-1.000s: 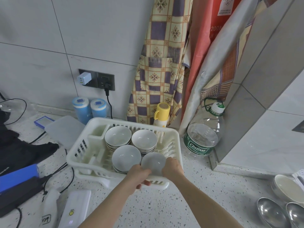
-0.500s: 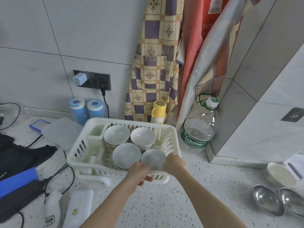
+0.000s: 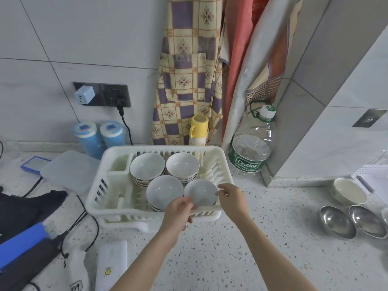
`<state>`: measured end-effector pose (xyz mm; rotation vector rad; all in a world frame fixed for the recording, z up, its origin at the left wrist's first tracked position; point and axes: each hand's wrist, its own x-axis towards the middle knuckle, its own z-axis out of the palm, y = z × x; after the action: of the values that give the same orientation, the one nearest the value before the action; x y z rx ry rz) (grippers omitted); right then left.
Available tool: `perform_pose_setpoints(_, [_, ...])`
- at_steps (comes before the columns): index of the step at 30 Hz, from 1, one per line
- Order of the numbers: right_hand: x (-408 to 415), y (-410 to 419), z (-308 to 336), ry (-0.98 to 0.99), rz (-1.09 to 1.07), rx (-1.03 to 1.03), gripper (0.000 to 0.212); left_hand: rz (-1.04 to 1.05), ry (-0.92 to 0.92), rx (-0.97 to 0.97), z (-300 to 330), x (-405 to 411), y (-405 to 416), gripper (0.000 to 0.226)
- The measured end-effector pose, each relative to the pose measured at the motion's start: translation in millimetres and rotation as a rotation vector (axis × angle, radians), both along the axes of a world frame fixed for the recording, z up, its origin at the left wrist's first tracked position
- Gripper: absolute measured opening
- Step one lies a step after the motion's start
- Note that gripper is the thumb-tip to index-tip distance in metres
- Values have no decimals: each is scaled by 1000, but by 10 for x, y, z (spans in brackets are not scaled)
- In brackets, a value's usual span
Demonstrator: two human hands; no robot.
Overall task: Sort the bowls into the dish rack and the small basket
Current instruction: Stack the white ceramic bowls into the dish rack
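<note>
A white dish rack (image 3: 126, 215) stands on the speckled counter. It holds three stacks of white bowls: back left (image 3: 147, 165), back right (image 3: 182, 164) and front left (image 3: 164, 191). A single white bowl (image 3: 200, 193) sits upright in the rack's front right corner. My left hand (image 3: 178, 213) grips its near rim, thumb over the edge. My right hand (image 3: 231, 198) is beside the bowl's right rim, its loosely curled fingertips just touching it. No small basket is in view.
Two steel bowls (image 3: 337, 222) (image 3: 367, 220) and a cream bowl (image 3: 349, 191) sit on the counter at right. A large water bottle (image 3: 249, 152) stands behind the rack's right corner. A plastic lid (image 3: 69, 169), cables and black items lie to the left.
The bowl has come down into the rack's front right corner. My right hand has slid off its rim to the right side. The camera has tilted slightly.
</note>
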<state>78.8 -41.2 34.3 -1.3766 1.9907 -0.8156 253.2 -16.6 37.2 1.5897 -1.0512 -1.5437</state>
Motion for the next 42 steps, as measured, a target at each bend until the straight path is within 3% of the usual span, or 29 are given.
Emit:
perform_pose_setpoints(6, [-163, 256, -55, -402, -150, -109, 27, 55, 79, 2, 8, -89, 19, 11])
perform_pose_setpoints(11, [-381, 350, -93, -532, -195, -150, 29, -40, 79, -26, 68, -348, 96, 16])
perform_pose_setpoints(17, [-1049, 383, -105, -632, -174, -148, 28, -170, -68, -95, 125, -1127, 165, 21])
perform_pose_setpoints(26, [-2855, 602, -160, -607, -72, -8, 27, -130, -115, 34, -33, -2919, 572, 19])
perform_pose_setpoints(37, [-4124, 1238, -327, -618, -360, -24, 26, -422, -188, 135, -310, -4196, 1048, 18])
perform_pose_setpoints(42, [-4578, 1518, -394, -462, -421, 67, 23, -599, -204, 180, -496, -4542, 1285, 17])
